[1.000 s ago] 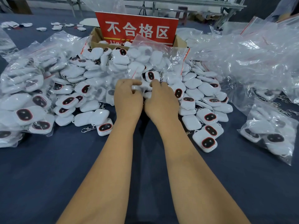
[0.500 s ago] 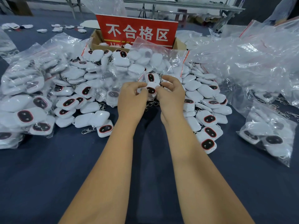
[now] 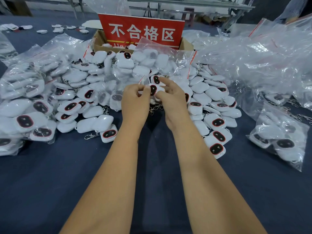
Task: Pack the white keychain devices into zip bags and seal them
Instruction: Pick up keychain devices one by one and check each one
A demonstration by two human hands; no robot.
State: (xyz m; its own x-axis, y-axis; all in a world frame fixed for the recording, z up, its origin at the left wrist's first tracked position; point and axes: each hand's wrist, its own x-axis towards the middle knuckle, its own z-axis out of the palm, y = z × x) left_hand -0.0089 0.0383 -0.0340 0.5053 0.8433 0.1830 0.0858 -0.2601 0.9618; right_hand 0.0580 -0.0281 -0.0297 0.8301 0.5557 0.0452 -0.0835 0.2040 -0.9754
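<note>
Head view: left hand [image 3: 135, 98] pinches a small zip bag [image 3: 143, 81] at its mouth — likely holding it open. Right hand [image 3: 170, 97] grips white keychain devices [image 3: 154, 88] at 12 o'clock above the desk [image 3: 50, 183], beside the loose pile [image 3: 211, 105].

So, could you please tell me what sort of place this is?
Probably a factory packing and inspection bench: loose white keychain devices heaped beside filled zip bags, and a red sign marking a cardboard box for rejects.

We look from one head-worn wide-angle camera, facing forward and down along both forearms, close over the table [image 3: 50, 183], with the red sign [image 3: 141, 31] standing at the far side.
</note>
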